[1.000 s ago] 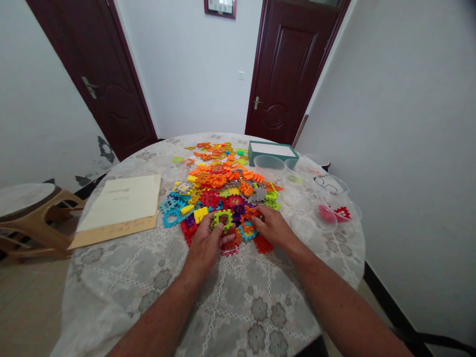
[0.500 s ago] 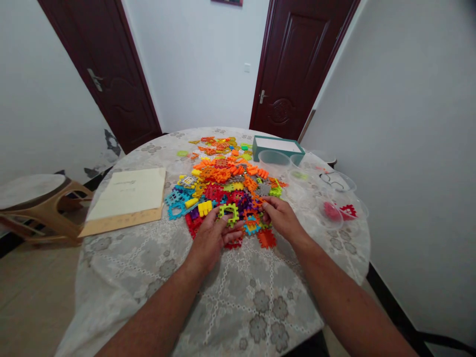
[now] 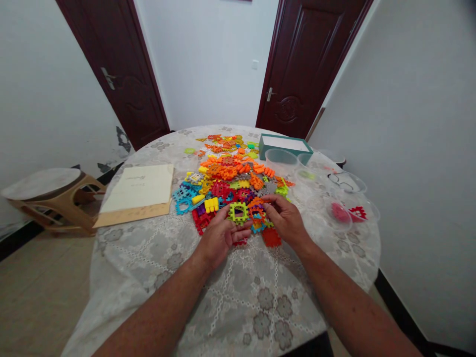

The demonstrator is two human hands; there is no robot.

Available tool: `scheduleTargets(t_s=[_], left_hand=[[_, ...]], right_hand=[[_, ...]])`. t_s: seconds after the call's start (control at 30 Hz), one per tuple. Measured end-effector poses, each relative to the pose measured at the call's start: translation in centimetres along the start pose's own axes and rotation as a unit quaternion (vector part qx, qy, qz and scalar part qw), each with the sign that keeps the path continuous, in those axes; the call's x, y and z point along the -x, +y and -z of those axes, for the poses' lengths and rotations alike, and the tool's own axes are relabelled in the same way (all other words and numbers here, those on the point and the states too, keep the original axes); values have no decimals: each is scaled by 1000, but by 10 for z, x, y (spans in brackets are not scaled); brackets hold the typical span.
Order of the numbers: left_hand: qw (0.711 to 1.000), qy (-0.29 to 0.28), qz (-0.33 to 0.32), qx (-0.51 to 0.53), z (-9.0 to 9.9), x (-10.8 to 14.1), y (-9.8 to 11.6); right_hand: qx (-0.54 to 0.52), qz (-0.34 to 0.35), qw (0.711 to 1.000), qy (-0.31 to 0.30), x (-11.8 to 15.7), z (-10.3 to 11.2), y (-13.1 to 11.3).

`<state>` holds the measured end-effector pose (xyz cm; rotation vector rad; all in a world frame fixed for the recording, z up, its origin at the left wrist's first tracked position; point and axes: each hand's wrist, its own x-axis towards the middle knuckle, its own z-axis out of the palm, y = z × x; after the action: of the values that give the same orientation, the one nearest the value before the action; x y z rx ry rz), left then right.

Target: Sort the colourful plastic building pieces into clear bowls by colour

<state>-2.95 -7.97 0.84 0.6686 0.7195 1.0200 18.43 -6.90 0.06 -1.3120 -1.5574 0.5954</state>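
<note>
A lime-green square building piece (image 3: 231, 213) with a round hole and notched edges is pinched in my left hand (image 3: 216, 239), tilted up at the near side of the pile. Just right of it, my right hand (image 3: 289, 222) closes thumb and fingers on an orange notched building piece (image 3: 256, 204). The green and orange pieces are close together; whether they touch I cannot tell. Beneath and behind both hands lies a heap of coloured building pieces (image 3: 222, 189). A flat orange-red piece (image 3: 271, 237) lies below my right hand.
Left of the pile lies a cream paper pad (image 3: 139, 186). A green-sided box (image 3: 286, 144) stands at the back right beside clear plastic tubs (image 3: 281, 159). Red pieces (image 3: 358, 213) lie at the right. A stool (image 3: 44, 183) stands left of the table.
My view has shifted a little, so the scene sits further right. My hands have come slightly closer together, with the green and orange pieces nearer each other. Both grips remain.
</note>
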Motion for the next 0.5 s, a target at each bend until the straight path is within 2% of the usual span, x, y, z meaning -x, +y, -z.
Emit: scheduleTargets(t_s=[0.13,0.33,0.5], left_hand=[[1000,3,0,6,0,0,-1],[1000,12,-5,-6,-1,-2,0],[998,53,-26,-36,-2,-7,4]], right_hand=[[23,47,998,-15,1,3,-7],[27,77,996,-38,-1,3,-7],[22,30,999,-20,-3,6,-1]])
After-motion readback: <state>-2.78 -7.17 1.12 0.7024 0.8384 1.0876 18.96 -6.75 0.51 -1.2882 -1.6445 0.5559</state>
